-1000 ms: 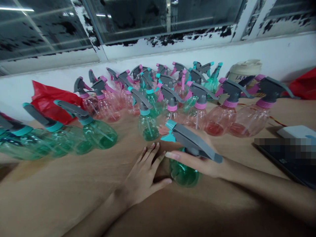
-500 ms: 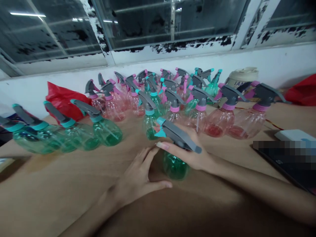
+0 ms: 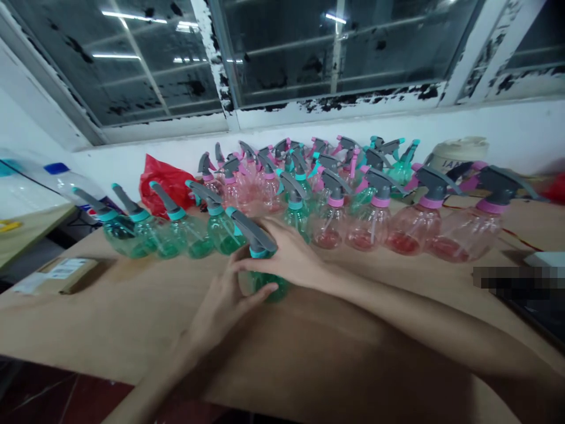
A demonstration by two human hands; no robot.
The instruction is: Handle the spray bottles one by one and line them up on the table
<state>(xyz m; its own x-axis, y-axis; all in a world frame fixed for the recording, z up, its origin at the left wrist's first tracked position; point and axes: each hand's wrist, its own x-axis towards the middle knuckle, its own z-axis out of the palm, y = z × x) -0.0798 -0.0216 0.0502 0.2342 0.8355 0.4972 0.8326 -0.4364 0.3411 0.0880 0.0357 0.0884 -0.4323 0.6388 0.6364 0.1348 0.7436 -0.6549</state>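
Note:
A green spray bottle (image 3: 268,287) with a grey trigger head and teal collar stands between my hands over the table. My right hand (image 3: 293,250) wraps round its neck from the right, just under the head. From the left my left hand (image 3: 225,300) curls round the bottle's body, its thumb across the front. The fingers behind the bottle are hidden. Just behind it, to the left, is another green spray bottle (image 3: 227,235), the end of a row of several. Pink spray bottles (image 3: 329,229) line up to the right.
More pink and teal spray bottles crowd against the wall. A red plastic bag (image 3: 161,188) lies behind the left row. At the left edge sits a small cardboard box (image 3: 66,275); a dark flat device (image 3: 525,300) lies at right, and a pale tub (image 3: 463,150) stands at back.
My right hand has carried the green spray bottle left, towards the left row. My left hand has closed in on its body. The view has swung left.

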